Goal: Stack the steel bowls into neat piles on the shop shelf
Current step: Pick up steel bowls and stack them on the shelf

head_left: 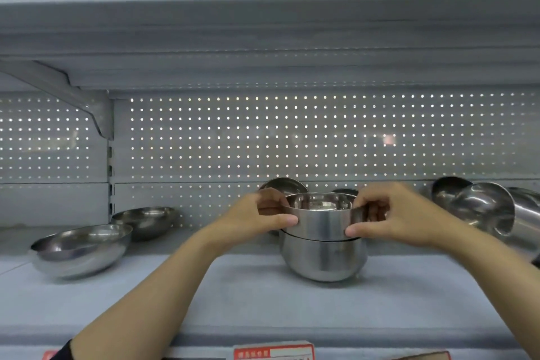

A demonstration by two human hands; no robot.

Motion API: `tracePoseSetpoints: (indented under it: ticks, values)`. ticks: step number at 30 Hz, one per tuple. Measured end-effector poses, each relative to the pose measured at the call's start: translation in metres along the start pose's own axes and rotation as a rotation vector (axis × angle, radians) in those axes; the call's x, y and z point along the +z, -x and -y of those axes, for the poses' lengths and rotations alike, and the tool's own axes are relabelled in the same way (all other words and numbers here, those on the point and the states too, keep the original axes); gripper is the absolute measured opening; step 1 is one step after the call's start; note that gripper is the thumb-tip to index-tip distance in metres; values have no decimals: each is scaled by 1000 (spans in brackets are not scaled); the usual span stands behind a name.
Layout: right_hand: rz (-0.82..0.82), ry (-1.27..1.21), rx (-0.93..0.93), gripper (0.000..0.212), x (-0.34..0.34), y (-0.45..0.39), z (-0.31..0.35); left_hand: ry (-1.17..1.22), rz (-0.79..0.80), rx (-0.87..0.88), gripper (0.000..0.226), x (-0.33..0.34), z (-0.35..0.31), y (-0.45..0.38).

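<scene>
A steel bowl (pixel 320 221) sits nested in the mouth of a rounder steel bowl (pixel 323 261) that stands on the grey shelf (pixel 248 298), right of centre. My left hand (pixel 263 215) grips the upper bowl's left rim and wall. My right hand (pixel 385 213) grips its right side, thumb low on the wall. Two shallow steel bowls lie at the left, a nearer tilted one (pixel 80 250) and a farther one (pixel 144 221). Tipped bowls (pixel 482 207) lean together at the far right. Another bowl (pixel 285 185) shows behind my left hand.
A perforated back panel (pixel 292 137) closes off the rear, and an upper shelf (pixel 263 38) hangs overhead on a bracket (pixel 87 102) at the left. A red price label (pixel 273 352) is clipped to the shelf's front edge.
</scene>
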State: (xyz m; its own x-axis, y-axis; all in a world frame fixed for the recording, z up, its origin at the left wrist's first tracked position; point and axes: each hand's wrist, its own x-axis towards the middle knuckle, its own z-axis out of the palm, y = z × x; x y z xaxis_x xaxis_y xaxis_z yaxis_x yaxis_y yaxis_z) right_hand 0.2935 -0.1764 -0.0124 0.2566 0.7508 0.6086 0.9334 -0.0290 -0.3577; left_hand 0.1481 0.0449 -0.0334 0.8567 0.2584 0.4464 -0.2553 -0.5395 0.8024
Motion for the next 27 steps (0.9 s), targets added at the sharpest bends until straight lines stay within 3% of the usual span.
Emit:
tracePoseSetpoints:
  ticks: [6, 9, 13, 15, 19, 27]
  values:
    - [20, -47, -10, 32, 2, -1, -6, 20, 0, 14, 19, 2, -1, 1]
    - [13, -94, -39, 31, 3, 0, -9, -1, 6, -4, 33, 1, -1, 2]
    - [-18, -111, 19, 60, 4, 5, -18, -59, 125, -103, 59, -1, 1, 4]
    - [-2, -115, 85, 71, 5, 6, -25, -98, 193, -144, 59, 0, 4, 5]
    - [45, -227, 140, 74, 8, 11, -30, -148, 278, -205, 52, 3, 8, 7]
    - [25, -442, 135, 71, 19, 15, -31, -192, 253, -220, 51, 4, 11, 8]
